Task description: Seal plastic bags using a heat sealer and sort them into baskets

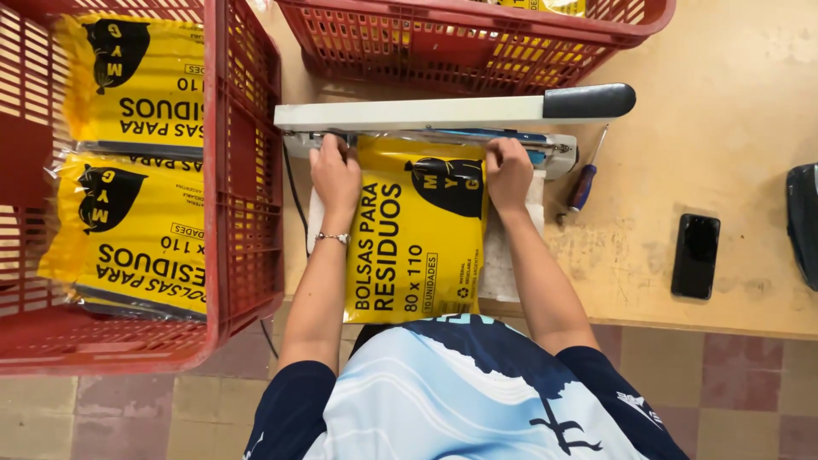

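Observation:
A yellow plastic packet [417, 247] with black print lies on the table in front of me, its far end under the raised arm of a white heat sealer [426, 112] with a black handle. My left hand [335, 173] presses on the packet's far left corner at the sealer's jaw. My right hand [508, 173] holds the far right corner the same way. Both hands grip the packet's clear open edge.
A red crate [247, 170] at my left holds two yellow packets [136, 230]. A second red crate [460, 43] stands behind the sealer. A screwdriver [584, 183], a black phone [695, 255] and a dark object [803, 213] lie on the wooden table to the right.

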